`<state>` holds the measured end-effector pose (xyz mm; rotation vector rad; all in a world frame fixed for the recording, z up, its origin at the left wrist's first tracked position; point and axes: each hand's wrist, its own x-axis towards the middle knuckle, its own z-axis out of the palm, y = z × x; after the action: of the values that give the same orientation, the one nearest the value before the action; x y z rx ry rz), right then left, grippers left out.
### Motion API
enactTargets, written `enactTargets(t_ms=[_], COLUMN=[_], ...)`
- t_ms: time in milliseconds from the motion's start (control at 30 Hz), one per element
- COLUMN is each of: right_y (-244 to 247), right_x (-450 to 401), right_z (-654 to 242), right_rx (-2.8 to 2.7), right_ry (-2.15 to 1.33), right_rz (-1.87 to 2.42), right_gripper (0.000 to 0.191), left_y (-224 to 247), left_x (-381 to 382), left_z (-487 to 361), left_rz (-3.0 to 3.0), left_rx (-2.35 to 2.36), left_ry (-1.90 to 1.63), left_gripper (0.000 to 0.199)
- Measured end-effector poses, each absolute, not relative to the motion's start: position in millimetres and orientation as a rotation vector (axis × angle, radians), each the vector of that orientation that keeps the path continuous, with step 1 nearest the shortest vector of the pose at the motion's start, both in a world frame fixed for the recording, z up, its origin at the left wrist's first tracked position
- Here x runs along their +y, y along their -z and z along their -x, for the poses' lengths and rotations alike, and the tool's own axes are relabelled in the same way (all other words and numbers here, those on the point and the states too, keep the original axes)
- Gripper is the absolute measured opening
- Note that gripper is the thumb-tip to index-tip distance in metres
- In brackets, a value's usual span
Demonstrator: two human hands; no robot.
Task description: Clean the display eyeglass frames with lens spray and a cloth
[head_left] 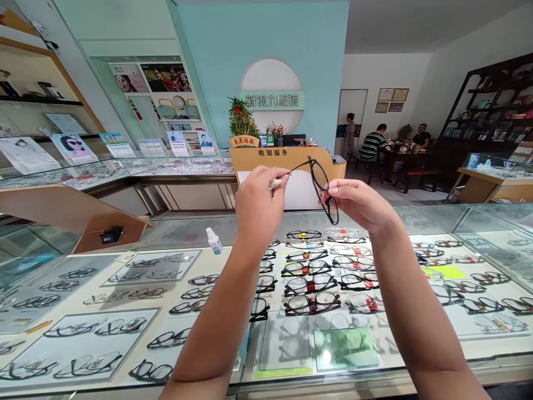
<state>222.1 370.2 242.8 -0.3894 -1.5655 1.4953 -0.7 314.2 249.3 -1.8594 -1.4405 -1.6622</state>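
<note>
Well clear of the case [499, 349], right hand [358, 200] and left hand [261, 194] pinch glasses [320, 176], left also something white [275, 184]; far sign [272, 101]: 新视力眼镜.

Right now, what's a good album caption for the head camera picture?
Left hand and right hand hold up black glasses above a glass counter showing many more pairs.
</note>
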Motion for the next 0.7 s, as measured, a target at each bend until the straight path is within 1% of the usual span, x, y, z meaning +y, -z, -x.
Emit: enactTargets(t_ms=[133, 233, 333, 467, 700], right_y=[-242.7, -242.8, -244.3, -247.5, -245.8], right_x=[368.6, 366.8, 364.9, 362.9, 366.7], right_z=[-223.3, -222.8, -222.7, -222.4, -218.8], right_rx=[-1.601, -1.542, -1.461, -1.392, -1.34], right_ry=[-1.528, -1.549, -1.584, -1.622, -1.628], right_rz=[0.361, 0.319, 0.271, 0.224, 0.226], right_gripper=[0.018, 0.016, 0.015, 0.017, 0.018], left_y=[-249.5, -250.7, -251.3, -248.9, -244.6], left_x=[317.3, 314.8, 310.4, 309.6, 314.8], left_z=[1.6, -1.4, -5.3, -9.6, -13.6], left_rz=[1.737, 1.711, 1.888, 2.199, 2.138], left_rx=[-1.419, -1.33, -1.164, -1.021, -1.014], left_ry=[1.602, 1.627, 1.572, 1.344, 1.341], left_gripper=[0.015, 0.019, 0.018, 0.029, 0.032])
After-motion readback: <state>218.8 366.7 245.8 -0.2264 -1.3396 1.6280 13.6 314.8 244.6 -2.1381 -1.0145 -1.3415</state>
